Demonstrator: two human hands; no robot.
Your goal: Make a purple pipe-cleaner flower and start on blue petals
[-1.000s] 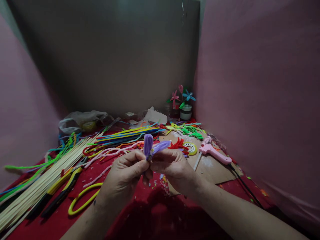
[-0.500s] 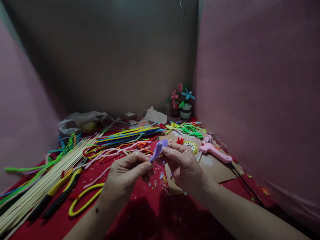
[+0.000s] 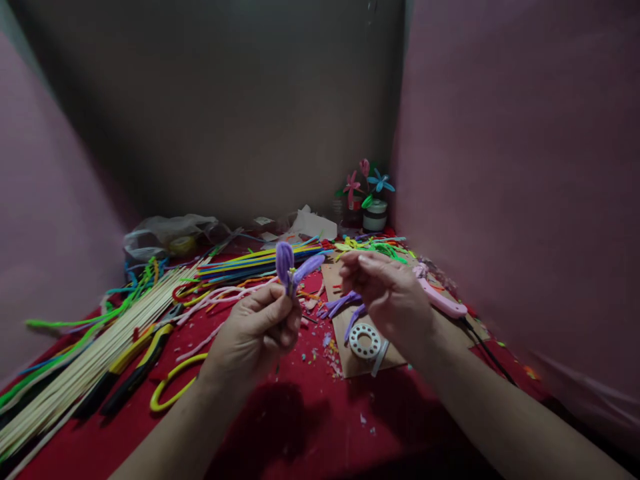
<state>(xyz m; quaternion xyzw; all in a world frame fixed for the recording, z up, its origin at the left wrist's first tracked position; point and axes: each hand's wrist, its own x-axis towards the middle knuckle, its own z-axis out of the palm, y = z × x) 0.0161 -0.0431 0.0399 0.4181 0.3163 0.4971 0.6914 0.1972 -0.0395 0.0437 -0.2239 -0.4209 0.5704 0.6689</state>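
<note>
In the head view, your left hand (image 3: 255,327) is closed in a pinch, thumb and fingers grasping the base of the purple petal piece (image 3: 285,263). The piece rises above your fingertips, one petal upright and the other leaning out to the right, with small yellowish bits where they meet.

Your right hand (image 3: 395,297) is half-curled and raised, apart from the petal piece and to the right of it; you cannot tell from here whether anything thin sits between its fingertips. Just left of it and partly behind it are purple strips (image 3: 343,307) over the cardboard (image 3: 391,355), and below it you see a white wheel with holes (image 3: 365,341). The pink glue gun (image 3: 445,300) is partly hidden behind your right hand. Left of your left forearm, the pliers (image 3: 123,358) lie on the red cloth (image 3: 310,427) near a yellow loop (image 3: 156,393).
</note>
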